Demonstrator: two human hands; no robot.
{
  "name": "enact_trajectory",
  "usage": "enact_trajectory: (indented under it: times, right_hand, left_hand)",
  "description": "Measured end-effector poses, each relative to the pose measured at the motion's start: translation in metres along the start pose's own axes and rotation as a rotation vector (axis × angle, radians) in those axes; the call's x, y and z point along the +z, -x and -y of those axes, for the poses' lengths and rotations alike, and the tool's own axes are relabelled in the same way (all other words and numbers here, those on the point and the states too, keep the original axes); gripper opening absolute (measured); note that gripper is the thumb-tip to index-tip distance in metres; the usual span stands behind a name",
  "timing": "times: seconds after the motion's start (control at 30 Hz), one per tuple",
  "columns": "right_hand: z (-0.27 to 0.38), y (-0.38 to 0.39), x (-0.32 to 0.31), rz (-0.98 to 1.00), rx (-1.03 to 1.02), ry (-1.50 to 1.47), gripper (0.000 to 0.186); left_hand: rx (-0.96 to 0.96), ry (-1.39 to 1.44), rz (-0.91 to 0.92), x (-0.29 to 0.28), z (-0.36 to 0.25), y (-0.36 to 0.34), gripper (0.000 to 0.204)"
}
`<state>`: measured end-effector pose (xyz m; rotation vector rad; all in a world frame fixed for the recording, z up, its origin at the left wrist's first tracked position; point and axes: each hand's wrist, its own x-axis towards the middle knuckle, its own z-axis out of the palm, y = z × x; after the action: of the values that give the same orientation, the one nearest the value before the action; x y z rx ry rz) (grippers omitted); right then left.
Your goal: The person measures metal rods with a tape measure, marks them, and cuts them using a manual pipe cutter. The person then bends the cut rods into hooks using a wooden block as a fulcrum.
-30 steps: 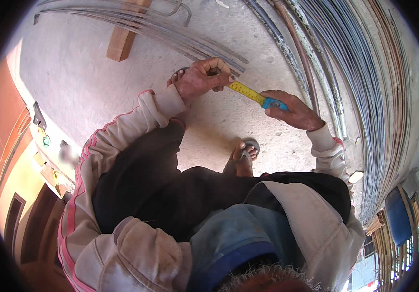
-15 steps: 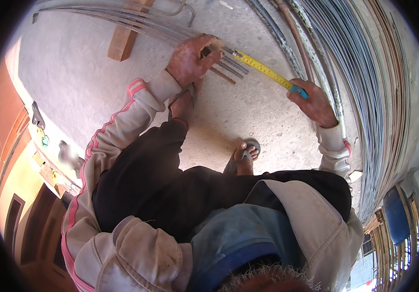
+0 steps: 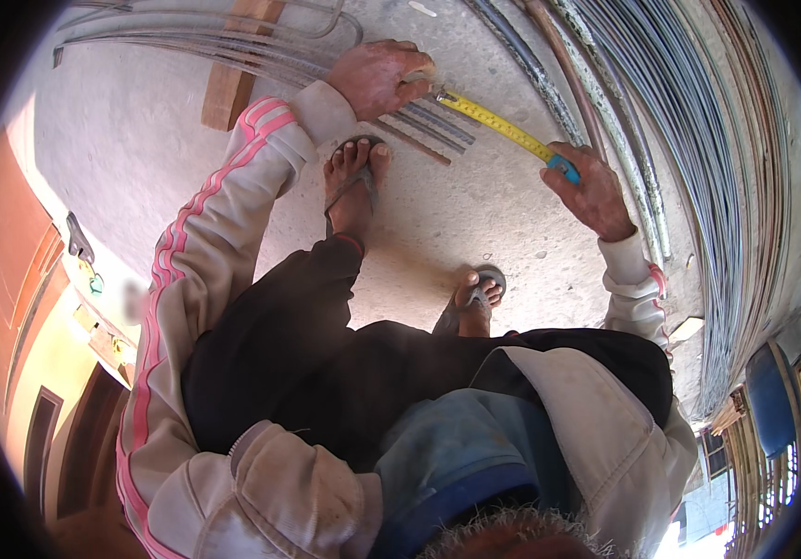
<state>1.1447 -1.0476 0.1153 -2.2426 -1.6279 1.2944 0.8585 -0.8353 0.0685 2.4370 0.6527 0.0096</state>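
A tape measure with a teal case (image 3: pixel 563 169) and a drawn-out yellow blade (image 3: pixel 495 122) spans the gap between my hands. My right hand (image 3: pixel 591 191) is closed around the case. My left hand (image 3: pixel 382 79) has thumb and fingers curled together at the blade's free end, just above the tips of several thin ribbed steel rods (image 3: pixel 438 128). Its fingers partly hide what they pinch there. The rods run from the upper left under that hand, and their cut ends lie close to the blade.
A wooden block (image 3: pixel 228 93) lies under the rods at the upper left. Thicker bars (image 3: pixel 540 79) and a large bundle of long rods (image 3: pixel 699 168) curve down the right side. My sandalled feet (image 3: pixel 354 182) are on the concrete floor (image 3: pixel 419 214).
My left hand has moved slightly up, off the rods' ends, and the blade's free end has shifted a little left. My right hand and the case have moved slightly left.
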Motion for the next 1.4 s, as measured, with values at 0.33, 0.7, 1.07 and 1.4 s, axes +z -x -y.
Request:
enact_trajectory:
  times: [0.33,0.7,1.07,1.4]
  right_hand:
    - [0.003,0.004,0.002,-0.037,-0.043,-0.015,0.041]
    - [0.000,0.004,0.006,-0.053,-0.043,0.000,0.042]
    - [0.003,0.003,0.005,-0.050,-0.063,0.003,0.041]
    - [0.007,0.004,0.005,-0.031,-0.028,-0.023,0.040]
  left_hand:
    - [-0.014,0.047,0.228,0.010,0.007,-0.012,0.030]
    - [-0.056,0.120,0.302,0.008,0.008,-0.014,0.028]
    - [-0.068,0.194,0.289,0.009,0.009,-0.015,0.028]
    - [-0.129,0.229,0.363,0.008,0.010,-0.018,0.025]
